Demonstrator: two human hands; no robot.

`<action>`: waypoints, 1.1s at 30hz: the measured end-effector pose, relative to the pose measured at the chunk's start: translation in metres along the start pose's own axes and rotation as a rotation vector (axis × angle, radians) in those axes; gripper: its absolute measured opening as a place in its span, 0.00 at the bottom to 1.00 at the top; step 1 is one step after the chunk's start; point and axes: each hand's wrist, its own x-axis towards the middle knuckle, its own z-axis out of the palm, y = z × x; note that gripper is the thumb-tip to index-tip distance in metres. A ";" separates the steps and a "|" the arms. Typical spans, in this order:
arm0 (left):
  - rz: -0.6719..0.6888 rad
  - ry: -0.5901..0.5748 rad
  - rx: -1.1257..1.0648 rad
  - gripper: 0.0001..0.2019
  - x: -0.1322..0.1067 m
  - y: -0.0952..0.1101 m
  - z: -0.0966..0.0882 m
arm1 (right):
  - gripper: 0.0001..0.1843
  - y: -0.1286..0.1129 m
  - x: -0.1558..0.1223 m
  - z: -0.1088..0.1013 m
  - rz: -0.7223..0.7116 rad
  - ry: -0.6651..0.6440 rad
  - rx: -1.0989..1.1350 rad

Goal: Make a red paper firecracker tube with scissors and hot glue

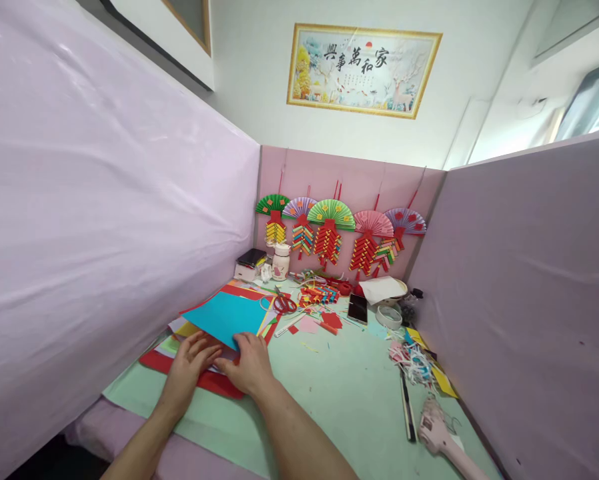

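A blue paper sheet [228, 315] lies on top of a stack of coloured paper [179, 331] at the left of the green desk mat [339, 393]. My right hand [248, 363] pinches the near corner of the blue sheet and lifts it slightly. My left hand [192, 360] rests flat on the stack beside it, fingers spread. A large red sheet [214, 383] sits at the bottom of the stack.
Red-handled scissors [284, 304], a phone [357, 309], tape rolls [389, 315], paper scraps [414, 360], a black ruler [406, 403] and a pink glue gun [442, 437] lie on the mat. Paper fans [331, 230] hang on the back partition. Partition walls close in both sides.
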 end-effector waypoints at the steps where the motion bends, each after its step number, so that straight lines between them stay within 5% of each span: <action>1: 0.003 -0.012 0.013 0.27 -0.001 0.001 0.001 | 0.29 0.000 0.000 0.000 0.003 0.012 0.008; 9: 0.014 -0.098 0.108 0.29 -0.008 0.006 0.006 | 0.15 0.006 0.004 0.002 -0.017 0.051 -0.006; 19: 0.065 -0.130 0.175 0.22 -0.005 -0.001 0.005 | 0.18 0.015 0.010 0.002 0.105 0.054 0.136; 22: 0.176 -0.038 0.228 0.17 -0.005 -0.004 0.001 | 0.18 0.016 0.008 0.000 0.118 0.059 0.172; 28: 0.537 0.402 0.583 0.13 0.003 -0.014 -0.016 | 0.18 0.017 0.006 -0.002 0.124 0.066 0.223; 33: 0.549 0.491 0.705 0.19 0.004 -0.016 -0.013 | 0.20 0.018 0.006 -0.002 0.126 0.080 0.251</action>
